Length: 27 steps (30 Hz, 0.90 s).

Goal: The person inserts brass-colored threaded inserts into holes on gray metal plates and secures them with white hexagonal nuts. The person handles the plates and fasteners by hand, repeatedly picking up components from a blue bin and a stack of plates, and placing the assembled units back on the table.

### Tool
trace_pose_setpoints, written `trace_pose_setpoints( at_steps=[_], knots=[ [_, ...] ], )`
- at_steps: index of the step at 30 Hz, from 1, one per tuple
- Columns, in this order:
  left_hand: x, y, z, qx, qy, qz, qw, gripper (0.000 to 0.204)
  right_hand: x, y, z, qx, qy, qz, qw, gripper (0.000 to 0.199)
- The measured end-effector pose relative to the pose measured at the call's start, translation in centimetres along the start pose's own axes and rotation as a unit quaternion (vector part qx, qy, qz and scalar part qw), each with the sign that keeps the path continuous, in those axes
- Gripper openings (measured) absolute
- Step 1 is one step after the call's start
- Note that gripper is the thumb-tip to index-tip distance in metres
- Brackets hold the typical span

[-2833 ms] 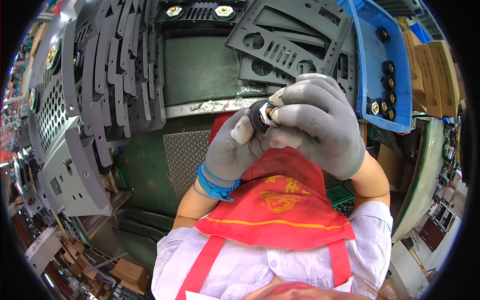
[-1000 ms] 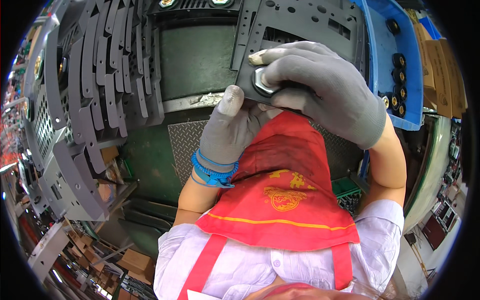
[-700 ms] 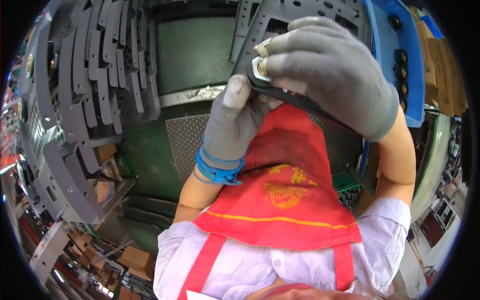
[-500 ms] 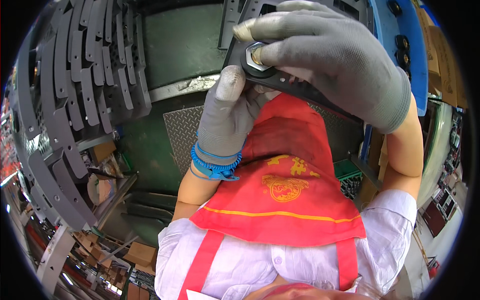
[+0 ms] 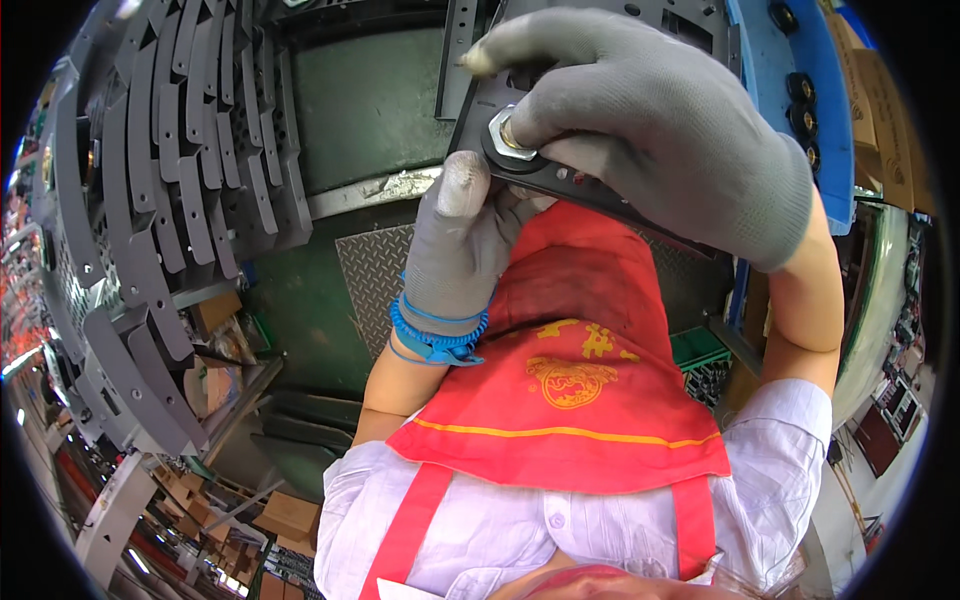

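Note:
A dark metal plate [image 5: 590,192] with holes is held up in front of me. On its left corner sits a silver hex nut [image 5: 505,132] with a brass-coloured centre, over a round black washer [image 5: 512,164]. My right hand [image 5: 680,130], in a grey glove, has its fingertips bent onto the nut, while one finger with a pale tip stretches out beyond it. Below the corner, my left hand [image 5: 455,245], also in a grey glove, grips the plate's edge with the thumb up. Its other fingers are mostly hidden under the plate. A blue coiled band [image 5: 435,340] circles my left wrist.
Curved dark metal brackets [image 5: 170,150] hang in rows at the left. A blue tray [image 5: 835,190] with several black round parts [image 5: 803,120] stands at the right, beside cardboard boxes [image 5: 885,130]. A patterned metal plate [image 5: 370,270] lies below, left of my red apron [image 5: 560,400].
My right fingers have shifted slightly down and left around the nut. The nut appears turned a little. My left hand and the view have moved slightly.

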<state>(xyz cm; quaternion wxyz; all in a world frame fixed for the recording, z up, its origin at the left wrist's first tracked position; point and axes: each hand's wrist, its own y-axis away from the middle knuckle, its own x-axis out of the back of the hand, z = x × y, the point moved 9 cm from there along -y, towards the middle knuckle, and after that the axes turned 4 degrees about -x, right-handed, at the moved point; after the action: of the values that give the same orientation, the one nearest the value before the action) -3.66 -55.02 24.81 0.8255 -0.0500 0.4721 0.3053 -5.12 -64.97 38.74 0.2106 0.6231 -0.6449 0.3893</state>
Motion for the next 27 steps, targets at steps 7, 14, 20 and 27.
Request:
trace_pose_setpoints(
  at_steps=[7,14,20,27],
  knots=[
    [-0.2,-0.1,0.0,-0.013,0.017,0.004,1.0,0.051,-0.1,-0.6,-0.6,-0.029,0.108,0.003,0.994,0.016],
    [0.3,-0.2,-0.1,-0.008,0.045,0.006,0.999,0.047,1.1,-0.4,-1.5,0.056,0.038,0.044,0.997,0.011],
    [1.1,-0.5,0.7,-0.014,-0.012,0.037,0.999,0.053,7.7,3.2,4.2,-0.189,0.02,0.067,0.979,0.014],
    [1.4,-1.0,2.8,-0.018,-0.212,0.054,0.976,0.065,19.0,10.0,21.5,-0.483,0.532,-0.013,0.695,0.029]
  ],
)
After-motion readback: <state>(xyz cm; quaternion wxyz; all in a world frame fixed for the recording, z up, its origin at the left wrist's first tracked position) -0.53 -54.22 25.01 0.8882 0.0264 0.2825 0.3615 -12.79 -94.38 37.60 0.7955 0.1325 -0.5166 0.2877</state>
